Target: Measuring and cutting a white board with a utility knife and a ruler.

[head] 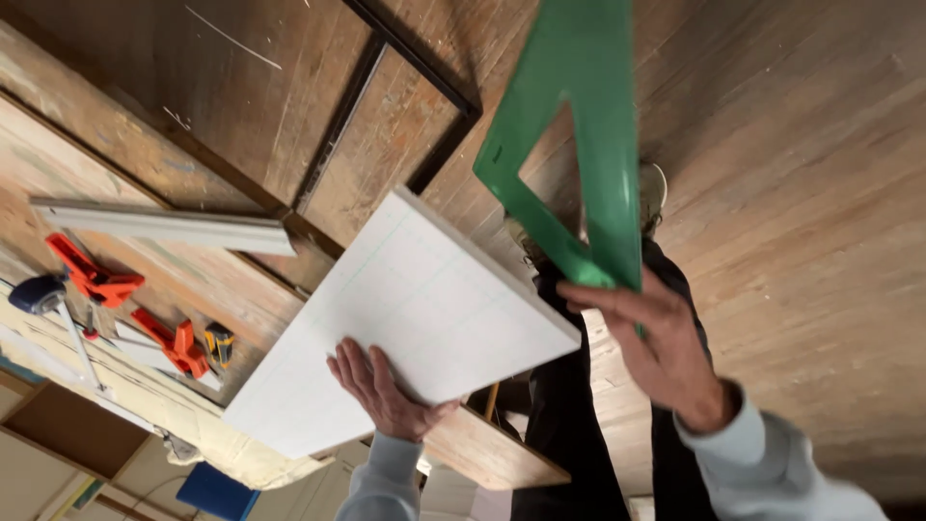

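Tip of the green plastic triangle point(579, 145) cut off by the top edge, its lower corner hidden behind the right hand point(666, 352), near edge of the white board point(405, 318) covered by the left hand point(381, 381), shoe point(654, 193) largely masked by the triangle, both sleeves cropped at the bottom edge.

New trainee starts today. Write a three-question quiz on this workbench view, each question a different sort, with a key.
1. True or false: the right hand holds a green triangle square.
2. What does the left hand rest on?
A. a white board
B. an orange clamp
C. a grey straightedge
3. Fill in: the orange clamps lie on the wooden ____.

Key
1. True.
2. A: its fingers lie on the white board; the grey straightedge lies apart.
3. Workbench.
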